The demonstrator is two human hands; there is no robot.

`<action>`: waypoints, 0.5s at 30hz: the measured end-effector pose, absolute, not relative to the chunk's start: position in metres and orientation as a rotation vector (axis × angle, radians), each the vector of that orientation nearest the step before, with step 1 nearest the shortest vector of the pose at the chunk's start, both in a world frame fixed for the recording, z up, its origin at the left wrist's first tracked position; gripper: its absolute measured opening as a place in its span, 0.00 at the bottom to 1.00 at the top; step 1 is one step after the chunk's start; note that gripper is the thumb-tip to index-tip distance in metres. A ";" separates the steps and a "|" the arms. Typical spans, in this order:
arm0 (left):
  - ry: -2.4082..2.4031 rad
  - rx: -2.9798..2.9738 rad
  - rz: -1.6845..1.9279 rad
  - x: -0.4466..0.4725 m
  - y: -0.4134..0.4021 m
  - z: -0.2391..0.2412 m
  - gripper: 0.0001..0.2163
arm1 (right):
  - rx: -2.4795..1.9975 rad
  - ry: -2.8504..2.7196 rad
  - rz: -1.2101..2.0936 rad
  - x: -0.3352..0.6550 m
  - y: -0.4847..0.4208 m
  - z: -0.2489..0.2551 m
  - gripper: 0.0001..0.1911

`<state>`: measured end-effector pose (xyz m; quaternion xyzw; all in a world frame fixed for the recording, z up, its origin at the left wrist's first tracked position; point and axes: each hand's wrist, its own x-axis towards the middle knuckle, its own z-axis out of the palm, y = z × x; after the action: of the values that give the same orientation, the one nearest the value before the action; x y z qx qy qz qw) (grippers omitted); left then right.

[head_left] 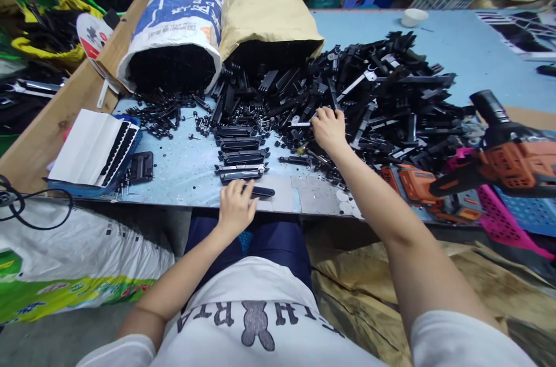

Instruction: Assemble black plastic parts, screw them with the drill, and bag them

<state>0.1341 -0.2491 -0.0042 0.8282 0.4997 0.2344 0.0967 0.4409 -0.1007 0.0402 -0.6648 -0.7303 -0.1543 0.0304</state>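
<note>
My left hand (236, 205) rests at the near edge of the blue table (182, 167), fingers curled over a long black plastic part (260, 191). Just beyond it lies a neat row of several similar black parts (241, 153). My right hand (329, 129) reaches into a large heap of black plastic parts (382, 101), fingers bent down around a piece with a pale metal strip (300, 123); exactly what it grips is hidden by the fingers.
Two open sacks, one white (178, 25) and one tan (267, 8), spill black parts at the back. Orange power drills (499, 158) lie at the right over a pink basket (495, 210). A blue tray with white sheets (93, 150) sits left. Small screws (197, 124) are scattered.
</note>
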 end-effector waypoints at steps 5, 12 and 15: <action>1.049 2.777 0.176 0.159 -0.216 -0.008 0.13 | -1.950 -2.334 -0.306 0.431 -0.143 0.056 0.17; 0.955 2.764 0.021 0.158 -0.201 -0.004 0.12 | -1.429 -2.916 0.365 0.392 -0.254 0.019 0.24; 0.928 2.747 0.026 0.159 -0.200 0.000 0.13 | -1.603 -2.843 0.353 0.383 -0.268 0.000 0.23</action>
<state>0.1594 -0.2003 0.0005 0.9405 0.3176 0.0091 0.1206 0.3829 -0.2676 -0.0001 -0.4871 -0.8638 0.1074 -0.0706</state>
